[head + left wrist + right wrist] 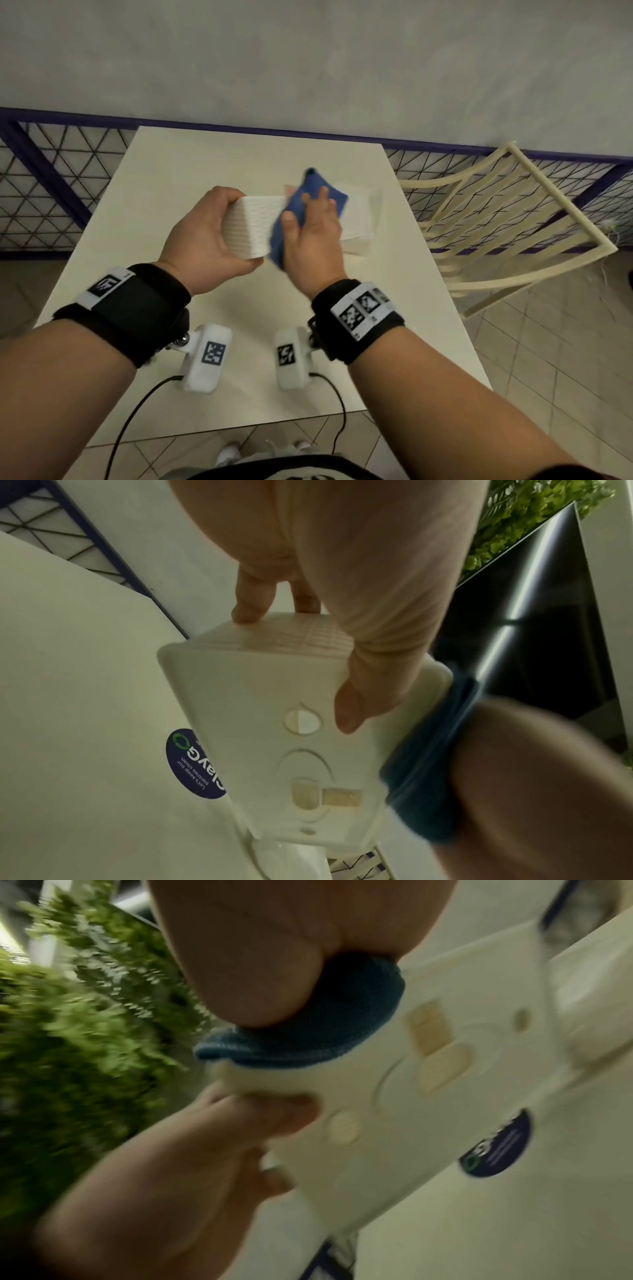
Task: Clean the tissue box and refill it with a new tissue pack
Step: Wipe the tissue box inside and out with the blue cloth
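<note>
My left hand [202, 236] grips the white ribbed tissue box [253, 226] by its left end and holds it above the table. In the left wrist view the thumb lies on the box's smooth base [274, 723] and the fingers [253, 604] lie on the ribbed side. My right hand [308, 229] presses a blue cloth [318, 192] flat against the box with straight fingers. The right wrist view, blurred, shows the cloth [308, 1031] squeezed between palm and box [394, 1096]. A white tissue pack [358, 219] lies on the table behind the box.
The white table [239, 154] carries a round dark-blue sticker [195, 764]. A cream chair [507, 222] stands at the table's right edge. A purple-framed mesh fence [51, 192] and a grey wall run along the back. Green foliage [68, 1042] is behind me.
</note>
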The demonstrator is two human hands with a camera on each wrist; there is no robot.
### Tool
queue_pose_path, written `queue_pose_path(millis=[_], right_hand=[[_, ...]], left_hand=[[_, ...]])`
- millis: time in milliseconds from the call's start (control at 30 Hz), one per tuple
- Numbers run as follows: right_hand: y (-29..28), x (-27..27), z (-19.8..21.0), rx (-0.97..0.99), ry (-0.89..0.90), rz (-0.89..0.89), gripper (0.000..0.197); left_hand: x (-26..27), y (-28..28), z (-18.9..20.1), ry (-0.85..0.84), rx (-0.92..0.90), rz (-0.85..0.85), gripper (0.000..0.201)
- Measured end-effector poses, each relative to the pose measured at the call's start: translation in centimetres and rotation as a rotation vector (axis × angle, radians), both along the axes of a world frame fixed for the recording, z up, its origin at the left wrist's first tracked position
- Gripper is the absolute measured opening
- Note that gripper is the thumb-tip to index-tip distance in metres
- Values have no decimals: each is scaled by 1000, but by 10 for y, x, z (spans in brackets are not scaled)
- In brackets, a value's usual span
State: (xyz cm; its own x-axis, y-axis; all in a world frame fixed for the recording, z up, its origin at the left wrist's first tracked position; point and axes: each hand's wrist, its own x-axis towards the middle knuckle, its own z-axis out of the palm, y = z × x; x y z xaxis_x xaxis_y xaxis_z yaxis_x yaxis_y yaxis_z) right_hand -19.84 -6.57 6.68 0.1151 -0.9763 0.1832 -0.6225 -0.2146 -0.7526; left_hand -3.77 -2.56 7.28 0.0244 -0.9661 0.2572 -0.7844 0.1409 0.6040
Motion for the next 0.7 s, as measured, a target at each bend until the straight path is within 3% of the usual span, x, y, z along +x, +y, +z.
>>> queue_pose_path(millis=[100, 167, 200, 267, 333, 400, 500, 600, 700], right_hand=[[28, 19, 13, -202, 21, 253, 50], [26, 12, 14, -245, 125, 368, 51], [20, 4, 11, -219, 156, 378, 52], [2, -18, -2, -153, 177, 301, 53], [-13, -37, -13, -100, 204, 177, 55], [-13, -37, -15, -95, 182, 129, 54], [11, -10, 0, -190, 34, 246, 48], [27, 2, 2, -307, 112, 368, 53], [9, -26, -10, -236, 160, 271, 55]], left_hand=[[8, -14, -8, -100, 14, -99, 42], [9, -14, -5, -53, 63, -56, 53], [11, -13, -3, 15, 40, 24, 52], [13, -2, 9, 120, 15, 24, 61], [15, 2, 12, 99, 15, 15, 74], [12, 2, 13, 68, 38, 19, 74], [1, 0, 11, 143, 65, -28, 67], [-2, 0, 11, 241, 82, -77, 55], [1, 8, 15, 185, 52, -48, 70]])
